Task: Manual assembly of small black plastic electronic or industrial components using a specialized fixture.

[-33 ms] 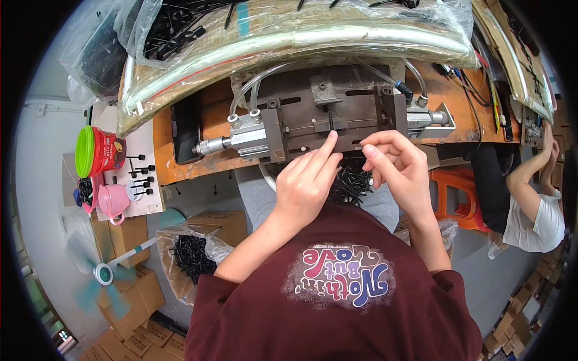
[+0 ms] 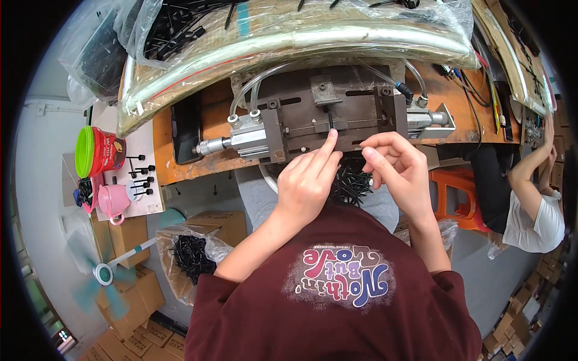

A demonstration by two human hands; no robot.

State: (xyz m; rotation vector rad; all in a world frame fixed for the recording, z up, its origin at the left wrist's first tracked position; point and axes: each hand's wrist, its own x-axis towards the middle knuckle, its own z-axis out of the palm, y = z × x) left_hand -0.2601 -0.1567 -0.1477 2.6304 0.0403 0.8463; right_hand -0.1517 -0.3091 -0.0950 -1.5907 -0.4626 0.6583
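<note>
My left hand (image 2: pixel 307 183) reaches in with its index finger stretched out. That fingertip is at the near end of a thin black rod (image 2: pixel 330 120), which sits in the small metal block at the middle of the clamping fixture (image 2: pixel 301 114). My right hand (image 2: pixel 397 171) hovers just right of it, fingers curled and thumb bent close to the index finger. Whatever lies inside those fingers is hidden. Below and between both hands, a pile of black pin-like parts (image 2: pixel 352 183) rests at my lap.
Pneumatic cylinders (image 2: pixel 250 135) with clear hoses flank the fixture on the orange-brown bench (image 2: pixel 174 171). A plastic-covered tray edge (image 2: pixel 289 45) spans the back. At left are a pink cup (image 2: pixel 113 200), a spinning fan (image 2: pixel 103 274) and a bag of black parts (image 2: pixel 192 256). A co-worker (image 2: pixel 533 216) sits at right.
My hands and the fixture stay practically where they were. At the right, the co-worker's arms have shifted slightly.
</note>
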